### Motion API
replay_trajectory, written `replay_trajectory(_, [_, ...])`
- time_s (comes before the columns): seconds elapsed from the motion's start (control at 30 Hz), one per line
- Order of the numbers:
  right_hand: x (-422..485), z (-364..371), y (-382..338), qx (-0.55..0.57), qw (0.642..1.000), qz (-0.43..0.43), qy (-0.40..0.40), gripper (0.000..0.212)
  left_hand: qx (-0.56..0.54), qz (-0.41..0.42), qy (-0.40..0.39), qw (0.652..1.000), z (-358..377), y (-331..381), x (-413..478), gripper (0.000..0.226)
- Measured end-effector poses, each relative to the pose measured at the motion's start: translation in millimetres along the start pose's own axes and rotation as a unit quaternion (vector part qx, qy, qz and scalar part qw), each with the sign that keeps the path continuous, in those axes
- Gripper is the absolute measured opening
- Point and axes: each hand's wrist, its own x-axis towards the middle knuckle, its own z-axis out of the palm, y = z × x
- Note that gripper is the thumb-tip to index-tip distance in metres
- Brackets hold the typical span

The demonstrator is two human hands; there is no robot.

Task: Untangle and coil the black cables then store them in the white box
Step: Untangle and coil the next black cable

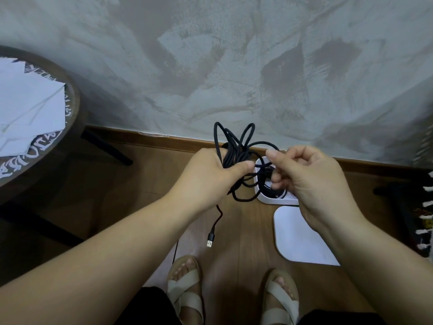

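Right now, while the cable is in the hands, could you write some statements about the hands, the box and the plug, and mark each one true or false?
1. The left hand grips a tangled bundle of black cable. True.
2. The white box is closed with its lid. False: the lid lies on the floor beside the open box.
3. A USB plug hangs free below the left hand. True.
4. The right hand rests flat on the floor and holds nothing. False: it is raised over the box and pinches a strand of the cable.
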Motion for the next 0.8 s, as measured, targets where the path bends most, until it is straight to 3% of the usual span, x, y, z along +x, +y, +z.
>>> replay_trajectory(0.1, [-7.2,0.8,-3.2,-0.131,0.989,-0.062,-0.028,0.015,0.017,0.01,-0.004,1.0,-0.7,-0.3,2.7,0.013])
replay_trajectory(0.23, [-6.3,3.8,-0.8,-0.2,0.975,0.006,-0.098,0.04,0.069,0.058,-0.058,0.994,1.6,2.5,-0.2,0.02])
replay_trajectory(0.3, [-3.4,3.9,0.9,-0.158,0.978,0.055,-0.125,0.034,0.093,0.075,-0.082,0.989,3.2,3.2,-1.0,0.025])
replay_trajectory(0.4, [-1.4,3.3,3.6,-0.05,0.983,0.11,-0.135,0.025,0.09,0.09,-0.094,0.987,5.5,5.6,1.4,0.007])
replay_trajectory(0.57, [-1.1,7.6,9.2,0.083,0.977,0.171,-0.099,0.011,0.085,0.085,-0.114,0.986,7.2,8.2,2.1,0.008])
replay_trajectory(0.67, [2.7,10.8,11.4,0.12,0.974,0.182,-0.063,0.006,0.061,0.072,-0.11,0.99,8.6,11.0,-0.8,0.02])
replay_trajectory(0.8, [3.5,13.5,10.6,0.131,0.976,0.162,-0.056,0.004,-0.018,0.028,-0.083,0.996,9.9,14.0,-4.7,0.053])
